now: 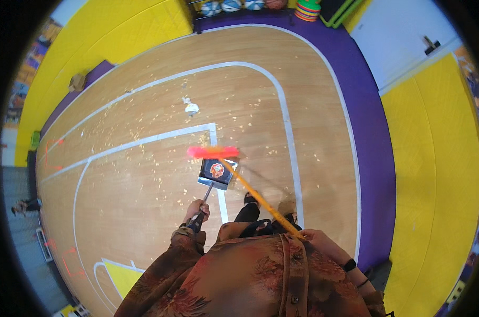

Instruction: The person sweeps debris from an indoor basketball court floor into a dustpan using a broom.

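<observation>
My left hand (196,211) grips the handle of a metal long-handled dustpan (214,185), whose pan rests on the wooden court floor. Inside the pan lies a dark packet (217,170) with a red and white print. My right hand (322,241), close to my body, holds the orange pole of a broom (259,198). The broom's red bristle head (213,152) is blurred and lies across the far edge of the pan. Small pale scraps (201,140) are scattered on the floor around and beyond the broom head.
A crumpled white wrapper (192,108) lies farther out on the floor. Yellow padded walls (433,158) and a purple border (370,158) edge the court. At the back stand a rack of basketballs (231,5) and stacked coloured cones (307,10). Another person (25,205) is at far left.
</observation>
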A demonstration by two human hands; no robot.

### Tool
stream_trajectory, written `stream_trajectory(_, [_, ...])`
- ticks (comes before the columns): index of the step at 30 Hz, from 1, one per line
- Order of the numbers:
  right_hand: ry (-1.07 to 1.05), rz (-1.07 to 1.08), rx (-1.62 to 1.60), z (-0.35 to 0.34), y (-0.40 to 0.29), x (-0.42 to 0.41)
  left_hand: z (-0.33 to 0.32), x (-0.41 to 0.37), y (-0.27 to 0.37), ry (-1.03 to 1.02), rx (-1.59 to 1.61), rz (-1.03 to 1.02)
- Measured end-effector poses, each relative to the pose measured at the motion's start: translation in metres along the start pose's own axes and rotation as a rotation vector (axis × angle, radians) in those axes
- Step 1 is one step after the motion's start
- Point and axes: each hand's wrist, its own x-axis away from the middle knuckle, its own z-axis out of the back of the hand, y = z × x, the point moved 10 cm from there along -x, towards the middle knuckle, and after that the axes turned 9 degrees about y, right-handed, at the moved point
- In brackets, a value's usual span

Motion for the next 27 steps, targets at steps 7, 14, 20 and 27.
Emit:
stream_trajectory(7, [0.165, -0.161, -0.094, 0.028, -0.014, -0.039, 0.067, -0.002, 0.009, -0.041, 0.102, 0.022])
stream_trajectory(14, [0.176, -0.182, 0.019, 0.057, -0.006, -0.054, 0.099, -0.001, -0.019, 0.078, 0.155, 0.002])
stream_trajectory(20, [-0.098, -0.047, 0.373, 0.006, 0.048, -0.037, 0.118, -0.019, -0.055, 0.047, 0.189, -0.080])
stream_trajectory(27, [-0.470, 0.019, 0.230, -0.017, 0.029, 0.014, 0.125, -0.006, -0.104, -0.015, 0.439, -0.191])
